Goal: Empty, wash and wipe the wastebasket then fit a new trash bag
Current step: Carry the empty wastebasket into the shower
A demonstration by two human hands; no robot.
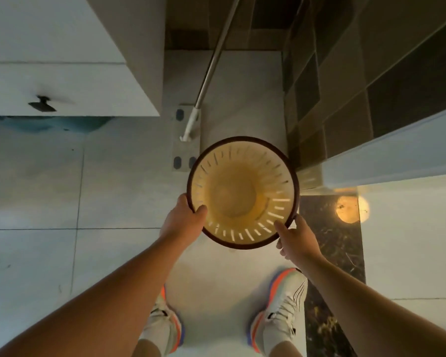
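A round cream wastebasket [242, 181] with a dark brown rim and slotted walls is held upright above the tiled floor, its mouth facing me. Nothing lies inside it and it carries no bag. My left hand [184, 219] grips the rim at its near left, thumb hooked inside. At the near right, my right hand [295, 237] grips the rim, one finger inside the wall.
A flat mop [187, 136] with a long metal handle lies on the floor just beyond the basket. A white cabinet [62, 81] stands at the left. A dark tiled wall and white ledge [397, 148] are at the right. My two shoes [281, 313] stand below.
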